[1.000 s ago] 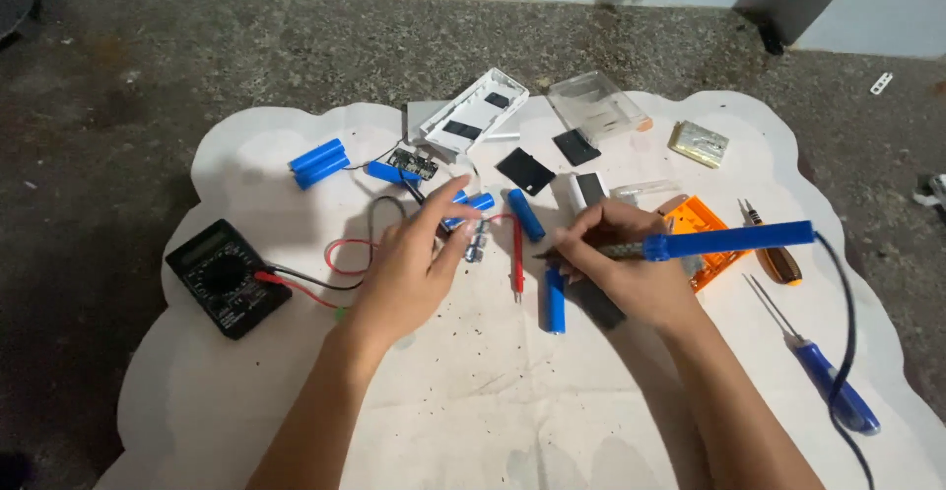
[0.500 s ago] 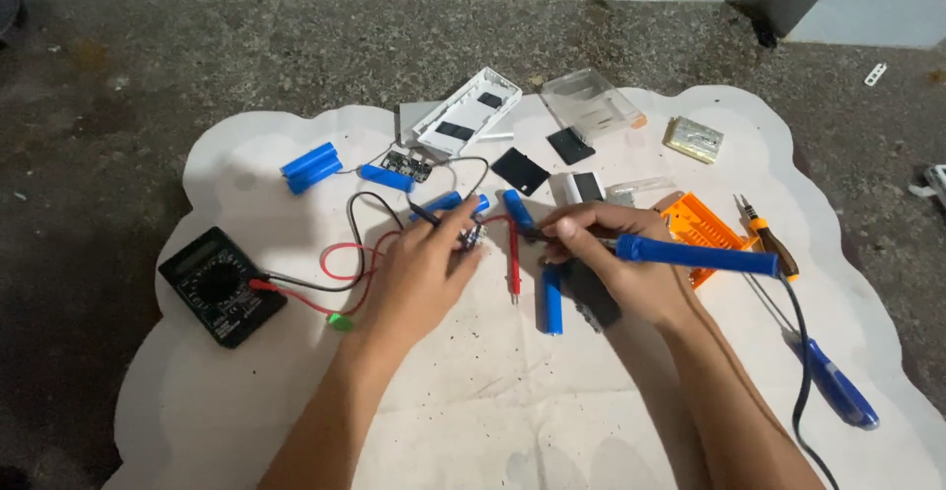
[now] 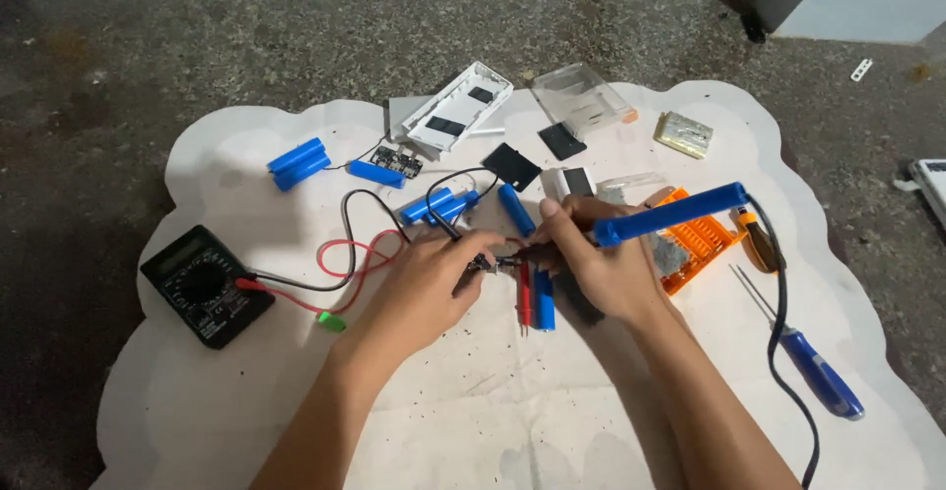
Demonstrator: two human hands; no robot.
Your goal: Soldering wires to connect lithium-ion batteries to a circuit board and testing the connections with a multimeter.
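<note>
1. My right hand (image 3: 601, 268) is clamped round the blue-handled soldering iron (image 3: 670, 212), which slants up toward the right of the frame. Its tip comes down at the centre, just beside my left fingertips.
2. My left hand (image 3: 434, 288) has its grip closed in a pinch on a small dark part (image 3: 485, 264) at the centre of the frame. The part is too small to name for sure; it looks like a bit of circuit board with a black wire (image 3: 448, 190) running off it.
3. I judge that part to be light, stiff and fragile, so it wants holding by its edges, well clear of the hot tip.
4. The iron feels light but tail-heavy with its black cord (image 3: 783, 303) dragging. The blue plastic handle is the only safe place to hold it.
5. Just below the pinch lie a red probe (image 3: 524, 298) and a blue cylindrical cell (image 3: 543, 298) side by side. Such a cell is smooth and round and will roll if nudged.
6. More blue cells (image 3: 299, 163) lie at upper left, and a black multimeter (image 3: 206, 284) at left with red and black leads.
7. A blue-handled screwdriver (image 3: 803, 357) lies at lower right, an orange tray (image 3: 700, 239) just beyond my right hand, and all of it on a white cloth (image 3: 493, 421) over the floor.
</note>
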